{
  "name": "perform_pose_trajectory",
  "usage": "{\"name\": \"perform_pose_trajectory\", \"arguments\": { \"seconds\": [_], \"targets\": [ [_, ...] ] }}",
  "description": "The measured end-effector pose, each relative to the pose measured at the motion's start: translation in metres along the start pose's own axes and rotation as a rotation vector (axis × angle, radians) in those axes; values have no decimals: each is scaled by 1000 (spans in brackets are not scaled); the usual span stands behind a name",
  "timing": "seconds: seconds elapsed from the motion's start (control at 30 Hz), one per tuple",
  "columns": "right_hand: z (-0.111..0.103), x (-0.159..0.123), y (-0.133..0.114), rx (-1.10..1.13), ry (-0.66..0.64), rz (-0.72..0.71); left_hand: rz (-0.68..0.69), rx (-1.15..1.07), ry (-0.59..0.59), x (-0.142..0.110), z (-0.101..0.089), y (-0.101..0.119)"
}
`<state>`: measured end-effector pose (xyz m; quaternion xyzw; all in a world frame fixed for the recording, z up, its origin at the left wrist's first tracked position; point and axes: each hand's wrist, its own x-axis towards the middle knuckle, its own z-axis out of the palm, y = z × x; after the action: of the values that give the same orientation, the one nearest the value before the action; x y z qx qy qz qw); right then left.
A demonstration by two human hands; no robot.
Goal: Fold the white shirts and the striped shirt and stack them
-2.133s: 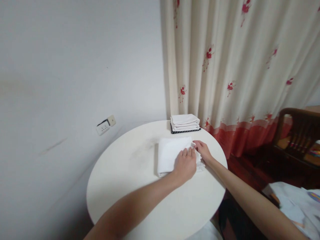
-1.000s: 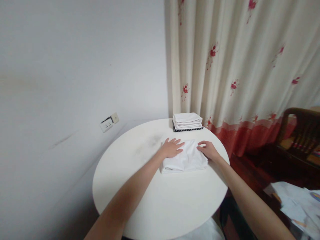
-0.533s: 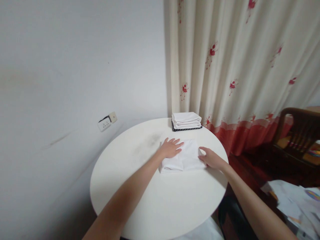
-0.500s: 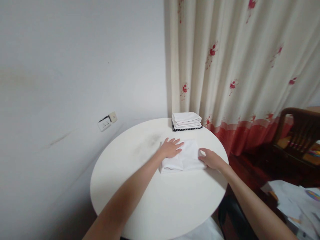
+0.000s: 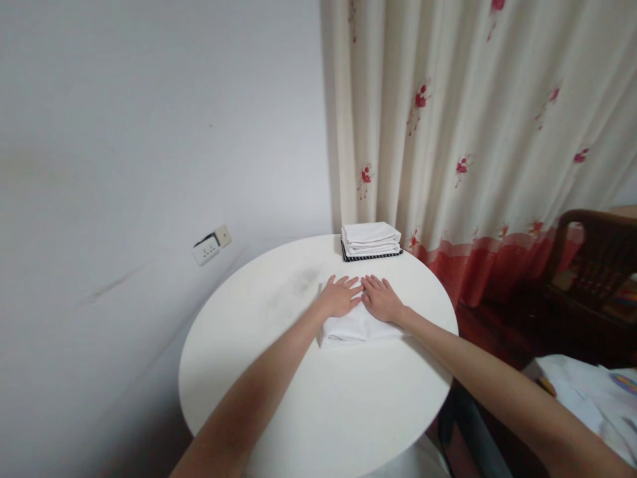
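A folded white cloth [image 5: 351, 329] lies on the round white table [image 5: 318, 392]. My left hand [image 5: 338, 296] rests flat on its left part, fingers spread. My right hand [image 5: 381, 298] lies flat beside it on the cloth's middle, fingers stretched out, almost touching the left hand. Neither hand grips anything. Behind them, at the table's far edge, stands a stack of folded white cloths [image 5: 371, 238] on a dark striped one.
A cream curtain with red flowers [image 5: 472, 133] hangs behind the table. A dark wooden chair [image 5: 594, 255] stands at the right. A wall socket [image 5: 212, 245] sits on the grey wall. White cloth pieces [image 5: 592, 398] lie at the lower right.
My right hand has slid from the cloth's right edge leftward onto its middle, next to the left hand. The cloth looks narrower than before. My left hand has stayed in place.
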<state>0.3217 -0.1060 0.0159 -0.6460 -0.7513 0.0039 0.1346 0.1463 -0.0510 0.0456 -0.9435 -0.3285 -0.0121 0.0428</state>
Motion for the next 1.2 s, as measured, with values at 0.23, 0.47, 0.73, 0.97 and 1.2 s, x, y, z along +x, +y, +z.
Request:
{"name": "perform_pose_trajectory", "arguments": {
  "seconds": [0.23, 0.47, 0.73, 0.97, 1.2],
  "targets": [
    [3, -5, 8, -2, -26, 37, -146, -393, 157, 8, 2, -22],
    [5, -3, 9, 14, -30, 30, -332, -759, 238, 6, 4, -60],
    [0, -3, 8, 49, -29, 0, -395, -989, 242, 3, 3, -66],
    [-3, 5, 3, 70, 20, 34, -312, -870, 188, 29, 3, -103],
    [-3, 13, -3, 70, 64, 87, -49, -271, 238, 43, -17, -68]
  ]
}}
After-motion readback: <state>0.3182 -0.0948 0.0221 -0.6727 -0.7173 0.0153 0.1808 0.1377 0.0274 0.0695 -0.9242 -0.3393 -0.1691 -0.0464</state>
